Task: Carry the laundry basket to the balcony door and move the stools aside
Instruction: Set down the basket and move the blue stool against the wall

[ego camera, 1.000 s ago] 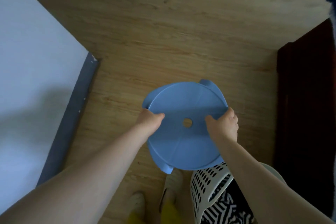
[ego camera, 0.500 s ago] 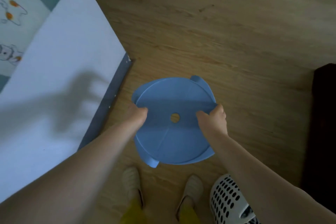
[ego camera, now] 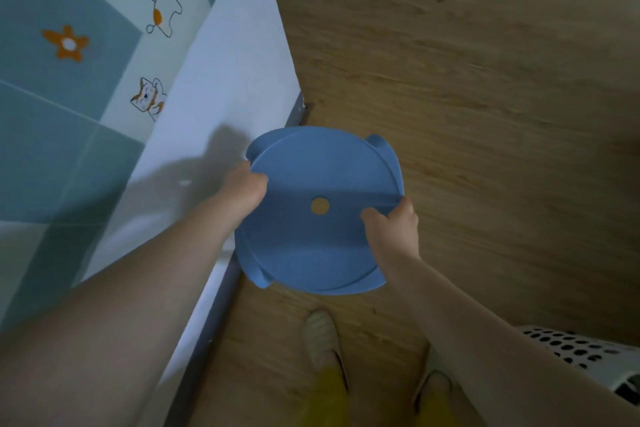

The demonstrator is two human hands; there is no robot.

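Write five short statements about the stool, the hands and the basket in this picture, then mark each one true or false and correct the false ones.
1. Both hands grip the blue stool. True: the left hand and the right hand hold opposite edges of the stool.
2. The stool's seat has a round hole in its middle. True.
3. The laundry basket sits on top of the stool. False: the laundry basket stands on the wooden floor at lower right, apart from the stool.
4. The basket is solid red. False: it is white with rows of holes.
5. The person is barefoot. False: light slippers cover the feet.
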